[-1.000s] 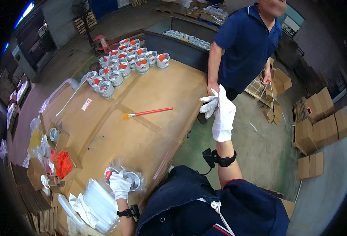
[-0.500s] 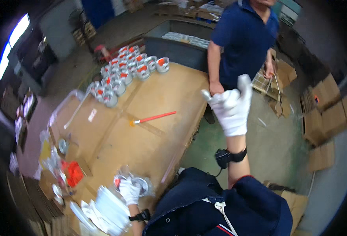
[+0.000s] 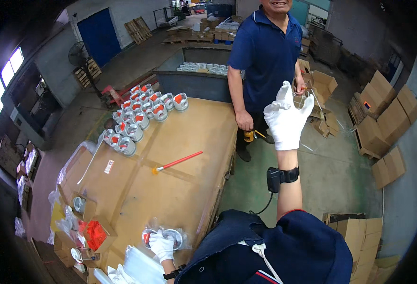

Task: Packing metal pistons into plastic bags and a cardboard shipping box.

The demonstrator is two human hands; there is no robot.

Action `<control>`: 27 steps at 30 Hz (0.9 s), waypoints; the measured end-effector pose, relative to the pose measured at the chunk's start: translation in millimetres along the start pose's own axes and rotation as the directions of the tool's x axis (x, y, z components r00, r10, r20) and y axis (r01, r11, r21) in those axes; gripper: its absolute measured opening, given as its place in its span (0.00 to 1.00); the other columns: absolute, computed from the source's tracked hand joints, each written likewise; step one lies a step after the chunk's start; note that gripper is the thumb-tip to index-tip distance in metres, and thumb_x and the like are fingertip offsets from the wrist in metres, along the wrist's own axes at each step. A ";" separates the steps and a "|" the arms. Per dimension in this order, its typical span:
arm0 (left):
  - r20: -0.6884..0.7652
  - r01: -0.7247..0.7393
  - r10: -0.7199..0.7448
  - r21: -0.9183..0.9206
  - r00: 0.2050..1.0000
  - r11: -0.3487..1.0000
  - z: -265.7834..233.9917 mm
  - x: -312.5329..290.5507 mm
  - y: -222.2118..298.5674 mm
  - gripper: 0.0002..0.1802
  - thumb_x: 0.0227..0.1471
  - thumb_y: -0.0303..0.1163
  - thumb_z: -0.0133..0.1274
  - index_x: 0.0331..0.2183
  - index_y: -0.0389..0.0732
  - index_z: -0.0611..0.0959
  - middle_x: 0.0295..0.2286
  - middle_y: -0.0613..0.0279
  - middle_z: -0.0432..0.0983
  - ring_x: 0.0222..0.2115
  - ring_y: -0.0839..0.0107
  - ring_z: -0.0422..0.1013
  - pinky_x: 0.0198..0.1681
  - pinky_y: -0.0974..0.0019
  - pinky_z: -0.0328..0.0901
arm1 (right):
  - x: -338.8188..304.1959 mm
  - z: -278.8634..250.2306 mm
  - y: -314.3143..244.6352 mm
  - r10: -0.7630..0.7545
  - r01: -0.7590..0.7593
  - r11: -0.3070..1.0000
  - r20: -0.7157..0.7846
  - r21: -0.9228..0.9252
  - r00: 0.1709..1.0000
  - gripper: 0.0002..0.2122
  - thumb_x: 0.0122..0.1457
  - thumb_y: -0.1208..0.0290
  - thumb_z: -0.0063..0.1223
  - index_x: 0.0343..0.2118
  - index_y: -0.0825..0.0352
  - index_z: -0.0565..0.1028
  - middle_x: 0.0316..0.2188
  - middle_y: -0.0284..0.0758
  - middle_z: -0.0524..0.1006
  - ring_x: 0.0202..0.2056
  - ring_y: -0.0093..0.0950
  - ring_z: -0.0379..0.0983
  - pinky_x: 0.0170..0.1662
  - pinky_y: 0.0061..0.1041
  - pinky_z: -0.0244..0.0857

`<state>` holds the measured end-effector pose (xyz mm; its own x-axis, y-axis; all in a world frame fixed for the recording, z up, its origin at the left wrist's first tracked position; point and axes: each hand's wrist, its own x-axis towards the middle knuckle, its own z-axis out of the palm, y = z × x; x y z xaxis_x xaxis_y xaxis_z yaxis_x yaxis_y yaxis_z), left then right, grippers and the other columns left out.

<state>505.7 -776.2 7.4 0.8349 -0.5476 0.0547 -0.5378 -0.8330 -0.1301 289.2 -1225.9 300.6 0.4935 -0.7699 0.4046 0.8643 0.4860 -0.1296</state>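
My right hand (image 3: 288, 119), in a white glove, is raised beside the table with its fingers spread and nothing in them. At the near edge of the table, my gloved left hand (image 3: 162, 247) grips a pair of round silvery metal parts (image 3: 174, 237) in a clear plastic bag. Something orange-red shows in the left part; the fingertips are partly hidden. A red-handled brush (image 3: 180, 161) lies farther up the cardboard-covered table (image 3: 189, 128). Clear plastic bags (image 3: 144, 265) are stacked just left of my left hand.
Several silvery round parts (image 3: 142, 119) with orange-red pieces stand at the far left of the table. Small boxes, one holding orange-red pieces (image 3: 95, 234), line the left edge. A person in a dark blue shirt (image 3: 265, 52) stands beyond the right corner, near cartons (image 3: 379, 90).
My right hand has opened from partly curled fingers, one or two stretched out, to spread fingers. My left hand stays at the bagged parts. The head view has tilted upward.
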 end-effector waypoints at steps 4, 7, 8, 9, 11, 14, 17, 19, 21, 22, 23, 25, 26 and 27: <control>0.008 -0.017 0.017 -0.020 1.000 1.000 7.5 1.8 -6.5 0.24 0.38 0.50 0.53 0.35 0.44 0.80 0.29 0.50 0.72 0.30 0.55 0.71 0.34 0.57 0.66 | -6.1 6.2 4.5 0.006 -0.005 1.000 0.016 -0.029 1.000 0.31 0.53 0.35 0.42 0.52 0.54 0.67 0.40 0.33 0.77 0.23 0.24 0.69 0.33 0.27 0.65; 0.000 -0.019 0.019 -0.037 1.000 0.999 13.1 2.5 -6.3 0.25 0.38 0.50 0.53 0.36 0.43 0.80 0.28 0.50 0.72 0.30 0.55 0.71 0.34 0.56 0.66 | -8.9 4.4 -0.4 0.005 -0.002 0.999 0.051 -0.051 0.999 0.30 0.54 0.38 0.44 0.52 0.57 0.68 0.40 0.32 0.78 0.24 0.23 0.69 0.36 0.27 0.64; 0.009 -0.014 0.014 -0.036 1.000 0.999 13.5 3.2 -6.7 0.26 0.39 0.50 0.52 0.37 0.43 0.81 0.27 0.50 0.72 0.29 0.55 0.71 0.33 0.55 0.66 | -9.1 1.2 -0.4 0.005 -0.001 0.998 0.082 -0.057 0.997 0.29 0.55 0.42 0.46 0.52 0.61 0.70 0.40 0.32 0.79 0.25 0.22 0.70 0.38 0.27 0.63; 0.012 -0.013 0.014 -0.037 1.000 0.999 13.5 3.3 -5.5 0.26 0.39 0.50 0.52 0.37 0.43 0.81 0.27 0.50 0.72 0.29 0.55 0.71 0.33 0.55 0.66 | -8.8 -1.3 -1.5 0.007 -0.002 0.998 0.081 -0.058 0.997 0.29 0.55 0.42 0.46 0.52 0.61 0.70 0.40 0.32 0.79 0.25 0.22 0.70 0.38 0.27 0.63; 0.003 -0.005 0.005 -0.019 1.000 1.000 12.0 3.1 -3.5 0.25 0.39 0.50 0.53 0.37 0.44 0.81 0.26 0.51 0.72 0.29 0.56 0.71 0.33 0.56 0.66 | -9.1 -4.7 -5.2 0.035 -0.024 0.997 0.148 -0.078 0.988 0.27 0.56 0.44 0.46 0.52 0.60 0.70 0.39 0.31 0.80 0.26 0.22 0.71 0.38 0.27 0.63; -0.004 0.000 0.000 0.010 1.000 1.000 9.2 1.4 -3.2 0.24 0.39 0.50 0.53 0.37 0.44 0.81 0.26 0.52 0.72 0.29 0.57 0.72 0.32 0.57 0.67 | -11.5 -4.6 -6.4 0.047 -0.037 0.997 0.145 -0.069 0.988 0.26 0.57 0.45 0.44 0.52 0.59 0.70 0.38 0.30 0.80 0.27 0.22 0.72 0.39 0.27 0.63; 0.032 0.003 -0.003 -0.004 0.999 1.000 18.2 -0.4 -6.6 0.24 0.40 0.50 0.51 0.37 0.46 0.79 0.30 0.49 0.69 0.31 0.56 0.69 0.36 0.56 0.65 | -15.7 2.5 -3.6 -0.010 0.008 0.997 -0.035 -0.075 0.999 0.27 0.56 0.39 0.41 0.56 0.48 0.64 0.31 0.27 0.78 0.21 0.21 0.67 0.35 0.26 0.62; 0.043 0.009 -0.009 0.011 0.999 1.000 19.3 0.1 -6.3 0.24 0.40 0.50 0.51 0.37 0.47 0.79 0.30 0.50 0.69 0.30 0.56 0.69 0.35 0.57 0.65 | -15.8 -0.3 -4.1 -0.007 0.004 0.997 -0.039 -0.081 0.999 0.27 0.57 0.40 0.41 0.56 0.48 0.64 0.31 0.27 0.79 0.21 0.21 0.67 0.35 0.26 0.62; 0.054 0.014 -0.015 0.023 0.998 1.000 16.2 1.6 -3.5 0.23 0.40 0.50 0.51 0.37 0.47 0.79 0.29 0.51 0.69 0.30 0.57 0.69 0.35 0.57 0.65 | -15.7 -2.2 -6.1 -0.004 0.000 0.996 -0.041 -0.088 0.999 0.26 0.57 0.41 0.41 0.56 0.48 0.65 0.30 0.27 0.79 0.21 0.21 0.67 0.35 0.26 0.62; 0.058 0.009 -0.011 0.032 0.998 0.999 13.3 1.7 -3.3 0.23 0.40 0.51 0.51 0.37 0.47 0.79 0.29 0.51 0.69 0.29 0.58 0.69 0.34 0.58 0.65 | -15.8 -2.7 -6.9 0.005 -0.007 0.996 -0.029 -0.090 1.000 0.26 0.57 0.41 0.41 0.56 0.48 0.65 0.29 0.27 0.79 0.21 0.21 0.67 0.35 0.26 0.62; 0.063 0.004 -0.007 0.041 0.998 0.999 10.6 1.4 -3.4 0.23 0.40 0.51 0.51 0.37 0.47 0.79 0.28 0.52 0.70 0.29 0.59 0.69 0.32 0.59 0.65 | -16.6 -3.3 -7.2 0.014 -0.015 0.996 -0.018 -0.090 1.000 0.26 0.58 0.41 0.40 0.56 0.48 0.65 0.29 0.27 0.79 0.21 0.21 0.67 0.35 0.26 0.62; 0.027 -0.006 0.005 0.027 1.000 1.000 6.5 1.1 -1.9 0.23 0.40 0.51 0.51 0.36 0.47 0.79 0.28 0.53 0.70 0.28 0.60 0.69 0.31 0.59 0.65 | -17.5 -3.1 -8.9 0.015 -0.017 0.996 -0.022 -0.092 1.000 0.26 0.58 0.41 0.40 0.56 0.48 0.65 0.28 0.27 0.79 0.20 0.21 0.67 0.35 0.26 0.62; -0.010 -0.014 0.014 0.013 1.000 1.000 5.4 0.2 -1.5 0.22 0.40 0.52 0.51 0.35 0.47 0.80 0.28 0.53 0.70 0.28 0.61 0.69 0.31 0.60 0.65 | -17.4 -2.6 -9.1 0.018 -0.020 0.996 -0.024 -0.091 1.000 0.26 0.58 0.41 0.40 0.56 0.48 0.65 0.27 0.27 0.79 0.20 0.21 0.67 0.35 0.26 0.62; -0.008 -0.013 0.013 0.013 1.000 1.000 6.3 0.2 -1.8 0.22 0.40 0.52 0.51 0.35 0.47 0.80 0.28 0.53 0.70 0.28 0.61 0.69 0.31 0.60 0.65 | -17.3 -2.2 -9.1 0.019 -0.022 0.996 -0.025 -0.092 0.999 0.26 0.58 0.41 0.40 0.56 0.48 0.65 0.27 0.27 0.79 0.20 0.21 0.67 0.35 0.26 0.62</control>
<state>507.5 -774.3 1.4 0.8268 -0.5592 0.0608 -0.5471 -0.8246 -0.1440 273.1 -1217.9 292.8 0.5124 -0.7705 0.3791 0.8587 0.4625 -0.2207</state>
